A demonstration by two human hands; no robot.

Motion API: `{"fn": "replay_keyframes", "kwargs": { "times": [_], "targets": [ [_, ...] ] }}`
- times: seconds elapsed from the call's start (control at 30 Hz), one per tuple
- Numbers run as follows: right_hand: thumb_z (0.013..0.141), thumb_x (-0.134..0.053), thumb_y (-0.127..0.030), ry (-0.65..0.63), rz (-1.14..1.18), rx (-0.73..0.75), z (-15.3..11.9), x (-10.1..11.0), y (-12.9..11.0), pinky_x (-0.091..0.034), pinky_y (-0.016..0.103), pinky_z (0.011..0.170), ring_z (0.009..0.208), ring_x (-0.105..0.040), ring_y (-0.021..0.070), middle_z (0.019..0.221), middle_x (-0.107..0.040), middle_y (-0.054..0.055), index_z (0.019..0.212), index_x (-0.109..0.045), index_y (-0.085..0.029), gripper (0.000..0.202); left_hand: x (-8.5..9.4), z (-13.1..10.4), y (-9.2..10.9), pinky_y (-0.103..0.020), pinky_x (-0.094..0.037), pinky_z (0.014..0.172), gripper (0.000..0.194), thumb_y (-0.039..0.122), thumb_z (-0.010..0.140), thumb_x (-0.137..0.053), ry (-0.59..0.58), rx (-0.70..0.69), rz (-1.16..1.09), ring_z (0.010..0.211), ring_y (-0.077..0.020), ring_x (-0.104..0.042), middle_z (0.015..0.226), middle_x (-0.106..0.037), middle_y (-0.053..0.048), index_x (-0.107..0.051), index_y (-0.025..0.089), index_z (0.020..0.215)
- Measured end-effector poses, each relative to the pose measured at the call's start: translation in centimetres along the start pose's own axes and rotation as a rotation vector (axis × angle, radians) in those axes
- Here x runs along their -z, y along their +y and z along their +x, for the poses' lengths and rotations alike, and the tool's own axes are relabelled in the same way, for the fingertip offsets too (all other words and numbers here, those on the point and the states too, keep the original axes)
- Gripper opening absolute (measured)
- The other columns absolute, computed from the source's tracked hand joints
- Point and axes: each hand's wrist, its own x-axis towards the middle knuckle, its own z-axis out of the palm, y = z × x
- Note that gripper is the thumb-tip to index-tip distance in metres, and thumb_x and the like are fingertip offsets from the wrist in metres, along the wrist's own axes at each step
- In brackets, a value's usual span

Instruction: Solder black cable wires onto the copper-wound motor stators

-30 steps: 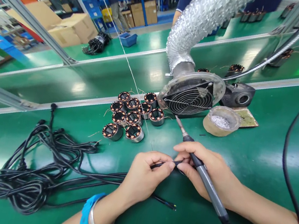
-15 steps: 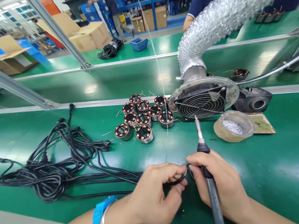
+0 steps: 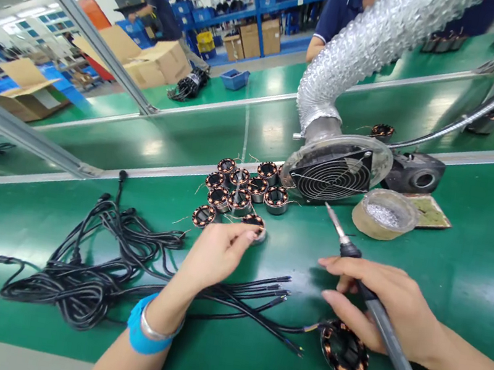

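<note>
My left hand [image 3: 222, 253] has its thumb and fingers closed at the near rim of a motor stator [image 3: 251, 221], a short ring with copper windings, at the front of a group of similar stators [image 3: 239, 199]. In my right hand [image 3: 390, 301] is a soldering iron [image 3: 394, 347], its bare metal tip pointing up and away. Below that hand, a tilted stator with a black core [image 3: 344, 352] lies on the bench, with a black cable's coloured wires meeting its left edge. Stripped ends of several black cables [image 3: 259, 288] lie between my hands.
A fume extractor [image 3: 332, 177] with a silver foil duct [image 3: 340, 68] stands behind the iron's tip. To its right are a round tub of solder bits [image 3: 374, 227] and a flat sponge tray [image 3: 432, 213]. Coiled black cables [image 3: 87, 272] cover the left. Two people are beyond the bench.
My left hand has left the wire near the right hand and moved left and away to a stator, shifting it slightly right. The soldering iron moved slightly right; the tilted stator has come into view.
</note>
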Motion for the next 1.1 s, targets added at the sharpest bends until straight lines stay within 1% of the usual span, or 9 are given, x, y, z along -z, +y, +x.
{"fn": "replay_keyframes", "kwargs": {
  "times": [0.1,0.17,0.27,0.43,0.6,0.73,0.87,0.93,1.1],
  "targets": [
    [0.085,-0.07,-0.025,0.013,-0.083,0.047,0.0,-0.3,1.1,-0.061,0.032,0.081,0.089,-0.072,0.0208,0.111,-0.072,0.011,0.114,-0.056,-0.018,0.033,-1.5,-0.8,1.4,-0.026,-0.048,0.069,0.04,0.032,0.096,-0.045,-0.119,-0.137,-0.186,0.074,-0.0174,-0.066,0.099,-0.077,-0.005,-0.068,0.02,0.128],
    [0.084,-0.073,-0.029,-0.008,-0.111,0.06,-0.1,-0.6,1.7,-0.06,0.038,0.092,0.107,-0.069,0.0259,0.12,-0.069,0.015,0.117,-0.055,-0.017,0.039,-2.0,-1.0,1.7,-0.025,-0.046,0.068,0.039,0.034,0.098,-0.044,-0.089,-0.146,-0.257,0.071,-0.016,-0.063,0.089,-0.076,-0.003,-0.072,0.02,0.121],
    [0.084,-0.071,-0.026,-0.011,-0.118,0.046,0.0,-1.0,2.0,-0.058,0.038,0.096,0.116,-0.066,0.027,0.122,-0.068,0.017,0.116,-0.056,-0.016,0.036,-2.5,-0.5,1.3,-0.023,-0.038,0.059,0.039,0.038,0.098,-0.043,-0.009,-0.068,-0.304,0.059,-0.0132,-0.052,0.066,-0.064,0.001,-0.075,0.018,0.111],
    [0.083,-0.068,-0.019,-0.063,0.011,0.047,0.2,-1.3,1.7,-0.056,0.03,0.1,0.118,-0.065,0.0222,0.119,-0.07,0.013,0.115,-0.054,-0.017,0.035,-4.2,0.7,0.8,-0.024,-0.032,0.056,0.04,0.04,0.099,-0.04,-0.067,-0.029,-0.347,0.059,-0.0124,-0.045,0.065,-0.055,0.004,-0.066,0.02,0.122],
    [0.082,-0.069,-0.022,-0.072,0.038,0.036,0.0,-1.4,1.8,-0.055,0.03,0.099,0.115,-0.066,0.0209,0.121,-0.068,0.014,0.118,-0.052,-0.017,0.04,-4.4,1.0,1.1,-0.024,-0.029,0.055,0.028,0.038,0.093,-0.051,-0.188,-0.071,-0.3,0.058,-0.0108,-0.041,0.061,-0.048,0.005,-0.063,0.017,0.081],
    [0.083,-0.068,-0.024,-0.073,0.037,0.029,0.0,-1.4,1.9,-0.058,0.03,0.091,0.107,-0.069,0.0213,0.118,-0.069,0.013,0.119,-0.051,-0.018,0.04,-4.4,1.6,2.0,-0.023,-0.023,0.05,0.027,0.041,0.081,-0.061,-0.308,0.032,-0.602,0.051,-0.0082,-0.031,0.058,-0.042,0.006,-0.057,0.016,0.072],
    [0.084,-0.066,-0.025,-0.091,0.068,0.007,0.2,-1.3,1.8,-0.059,0.028,0.081,0.096,-0.071,0.0194,0.112,-0.07,0.01,0.121,-0.049,-0.02,0.041,-4.9,2.3,3.6,-0.024,-0.012,0.045,0.034,0.049,0.072,-0.067,-0.384,0.216,-0.953,0.042,-0.0051,-0.016,0.05,-0.035,0.009,-0.055,0.017,0.072],
    [0.084,-0.066,-0.025,-0.092,0.077,0.006,0.3,-1.3,1.7,-0.059,0.028,0.08,0.095,-0.071,0.0189,0.11,-0.07,0.009,0.121,-0.049,-0.021,0.041,-4.7,2.1,4.0,-0.024,-0.01,0.045,0.037,0.053,0.074,-0.067,-0.366,0.208,-0.908,0.042,-0.0053,-0.014,0.049,-0.028,0.011,-0.057,0.017,0.075],
    [0.084,-0.065,-0.024,-0.094,0.07,0.017,0.3,-1.2,1.7,-0.06,0.031,0.08,0.098,-0.071,0.0216,0.113,-0.069,0.012,0.118,-0.05,-0.02,0.038,-2.7,0.2,2.9,-0.024,-0.015,0.048,0.028,0.044,0.077,-0.072,-0.393,0.001,-0.311,0.05,-0.0078,-0.023,0.052,-0.029,0.009,-0.068,0.017,0.079]
  ]
}}
